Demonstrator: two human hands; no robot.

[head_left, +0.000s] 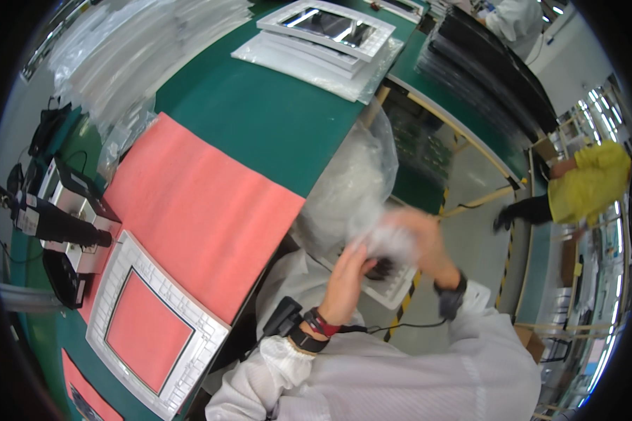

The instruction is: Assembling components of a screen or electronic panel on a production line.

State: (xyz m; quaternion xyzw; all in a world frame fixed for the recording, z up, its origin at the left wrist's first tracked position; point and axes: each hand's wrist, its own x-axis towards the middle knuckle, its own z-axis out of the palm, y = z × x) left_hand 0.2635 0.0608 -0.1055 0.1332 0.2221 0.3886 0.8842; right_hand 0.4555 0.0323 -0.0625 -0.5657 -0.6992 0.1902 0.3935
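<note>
The left hand (344, 284) and right hand (421, 235) together grasp a blurred whitish wad (395, 243), seemingly plastic film, between them. Even pressure from both sides should keep loose edges from escaping. From it, a clear plastic bag (344, 182) lies toward eleven o'clock, a white frame (168, 288) toward eight.

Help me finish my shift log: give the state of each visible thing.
Whitish bundle: blurred, between left hand and right hand
Clear bag: crumpled, bulging
White frame: flat, centre open
Pink mat: flat, partly covered
Framed panels: stacked flat
Plastic sheeting: layered
</note>
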